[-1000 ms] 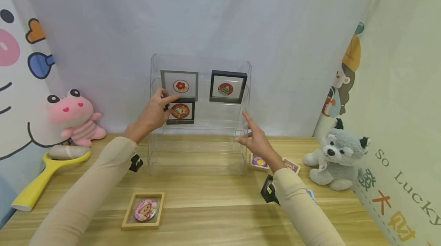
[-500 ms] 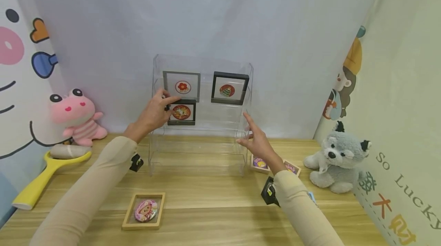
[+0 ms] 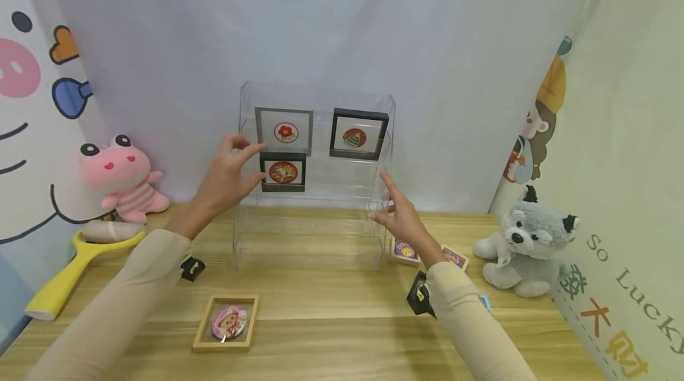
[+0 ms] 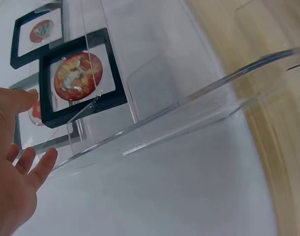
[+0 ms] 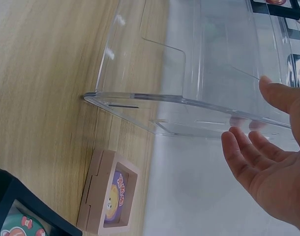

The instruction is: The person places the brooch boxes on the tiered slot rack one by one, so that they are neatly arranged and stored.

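Observation:
A clear acrylic tiered rack (image 3: 310,226) stands on the table. On its upper tier are a dark frame with a red flower badge (image 3: 285,132) and a black frame with a round green-and-red badge (image 3: 355,138). One tier lower, at left, sits a black frame with a round red badge (image 3: 283,172). My left hand (image 3: 227,170) is beside that lower frame, thumb and forefinger spread, nothing gripped. My right hand (image 3: 403,221) is at the rack's right side panel; in the right wrist view the thumb and the nearly straight fingers (image 5: 243,150) lie either side of it.
A wooden frame with a pink badge (image 3: 228,323) lies at the front left. Small wooden frames (image 3: 406,250) lie behind my right wrist. A yellow-handled lint roller (image 3: 69,268) and pink plush (image 3: 125,176) are at left, a grey plush dog (image 3: 526,244) at right.
My left hand has let go of the lower black frame and drawn back slightly left. The frame stays on its tier. My right hand keeps its place at the rack's side.

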### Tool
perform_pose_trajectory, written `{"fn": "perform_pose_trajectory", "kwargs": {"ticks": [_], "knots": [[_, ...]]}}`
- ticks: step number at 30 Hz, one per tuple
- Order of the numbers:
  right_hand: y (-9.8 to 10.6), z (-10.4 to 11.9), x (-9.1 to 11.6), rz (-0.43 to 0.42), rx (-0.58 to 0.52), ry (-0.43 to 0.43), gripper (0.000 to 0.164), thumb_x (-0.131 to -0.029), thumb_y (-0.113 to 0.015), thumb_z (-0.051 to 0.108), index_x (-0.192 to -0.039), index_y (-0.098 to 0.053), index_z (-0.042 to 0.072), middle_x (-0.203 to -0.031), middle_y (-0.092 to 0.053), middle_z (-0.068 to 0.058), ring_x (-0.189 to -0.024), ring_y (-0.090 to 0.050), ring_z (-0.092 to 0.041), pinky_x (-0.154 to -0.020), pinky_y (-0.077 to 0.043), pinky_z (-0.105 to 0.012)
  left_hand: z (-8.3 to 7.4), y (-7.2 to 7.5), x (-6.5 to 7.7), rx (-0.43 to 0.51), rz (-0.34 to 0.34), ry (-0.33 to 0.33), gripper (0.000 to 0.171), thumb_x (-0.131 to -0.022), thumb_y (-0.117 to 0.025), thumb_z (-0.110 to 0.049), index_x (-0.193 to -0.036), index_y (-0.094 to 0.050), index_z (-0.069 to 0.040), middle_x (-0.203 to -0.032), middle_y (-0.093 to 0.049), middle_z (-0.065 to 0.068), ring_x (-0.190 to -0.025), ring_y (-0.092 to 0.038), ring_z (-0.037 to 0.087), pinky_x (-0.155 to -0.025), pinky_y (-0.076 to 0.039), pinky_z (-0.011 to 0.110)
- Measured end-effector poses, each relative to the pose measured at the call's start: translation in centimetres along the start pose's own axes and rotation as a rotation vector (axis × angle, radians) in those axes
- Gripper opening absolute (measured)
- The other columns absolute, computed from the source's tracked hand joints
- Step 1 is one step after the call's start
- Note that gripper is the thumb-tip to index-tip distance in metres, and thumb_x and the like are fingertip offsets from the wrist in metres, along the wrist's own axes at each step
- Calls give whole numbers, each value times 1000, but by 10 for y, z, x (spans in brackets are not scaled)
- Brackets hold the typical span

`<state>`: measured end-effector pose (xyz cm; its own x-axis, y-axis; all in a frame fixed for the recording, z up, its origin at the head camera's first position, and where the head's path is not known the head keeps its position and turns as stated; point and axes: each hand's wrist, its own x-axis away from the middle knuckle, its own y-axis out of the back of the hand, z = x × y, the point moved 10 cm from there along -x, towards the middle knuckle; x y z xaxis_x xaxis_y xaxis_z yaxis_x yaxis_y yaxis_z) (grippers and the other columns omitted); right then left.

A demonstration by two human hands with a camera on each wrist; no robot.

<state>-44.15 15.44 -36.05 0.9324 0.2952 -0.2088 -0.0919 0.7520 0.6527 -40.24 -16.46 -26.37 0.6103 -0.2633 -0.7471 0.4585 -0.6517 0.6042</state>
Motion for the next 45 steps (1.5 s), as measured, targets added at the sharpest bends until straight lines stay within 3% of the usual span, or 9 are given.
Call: {"fn": "perform_pose_trajectory", "kwargs": {"ticks": [5, 11, 15, 21, 25, 28, 34, 45], "knots": [[-1, 1, 0, 4, -8, -3, 95, -91, -73, 10, -161, -13, 28, -138, -44, -28, -112, -62, -44, -81, -59, -44, -6, 10, 30, 81, 24, 10, 57, -76, -83, 3, -129, -61, 2, -120, -45, 29, -101, -53, 38, -79, -52, 49], [1, 1, -1, -3, 9, 9, 95, -91, -73, 10, -161, -12, 28, -139, -44, -29, -111, -62, -44, -81, -59, -44, -7, 7, 75, 161, 145, 85, 57, -77, -84, -1, -129, -62, 0, -116, -47, 22, -99, -57, 35, -75, -58, 48], [1, 2, -2, -7, 8, 9, 96, -90, -73, 10, -161, -12, 30, -138, -45, -29, -111, -63, -44, -81, -59, -45, -4, -4, 105, 257, 278, 160, 60, -77, -85, -5, -132, -60, -1, -118, -49, 19, -104, -55, 36, -76, -59, 48], [0, 1, -2, -3, 11, 9, 95, -91, -73, 12, -161, -12, 32, -139, -45, -28, -112, -62, -44, -82, -59, -46, 1, -24, 154, 349, 544, 291, 72, -77, -87, -18, -138, -54, -5, -126, -48, 23, -111, -49, 38, -80, -57, 51], [0, 0, -1, -3, 12, 2, 95, -91, -73, 12, -161, -12, 31, -139, -45, -27, -113, -61, -44, -82, -59, -46, 3, -31, 179, 356, 693, 321, 81, -77, -86, -32, -144, -48, -7, -129, -47, 25, -115, -50, 43, -78, -56, 45], [0, -1, -1, -2, 8, 1, 94, -91, -73, 11, -161, -12, 28, -138, -45, -27, -113, -61, -44, -82, -59, -45, 2, -36, 192, 346, 762, 294, 84, -75, -87, -31, -144, -47, -5, -128, -49, 25, -113, -52, 44, -75, -54, 40], [-1, 1, 0, 2, -6, 2, 94, -91, -73, 10, -161, -13, 27, -138, -44, -29, -112, -61, -44, -81, -59, -45, -2, -44, 210, 366, 869, 273, 88, -67, -91, -26, -141, -49, -2, -128, -50, 23, -111, -52, 39, -81, -50, 49], [-1, -3, 0, 2, -3, -15, 97, -91, -73, 12, -161, -10, 36, -142, -43, -28, -115, -60, -44, -82, -59, -45, -1, -50, 230, 349, 966, 312, 91, -59, -91, -22, -139, -52, -5, -116, -46, 10, -107, -43, 27, -87, -43, 40]]}}
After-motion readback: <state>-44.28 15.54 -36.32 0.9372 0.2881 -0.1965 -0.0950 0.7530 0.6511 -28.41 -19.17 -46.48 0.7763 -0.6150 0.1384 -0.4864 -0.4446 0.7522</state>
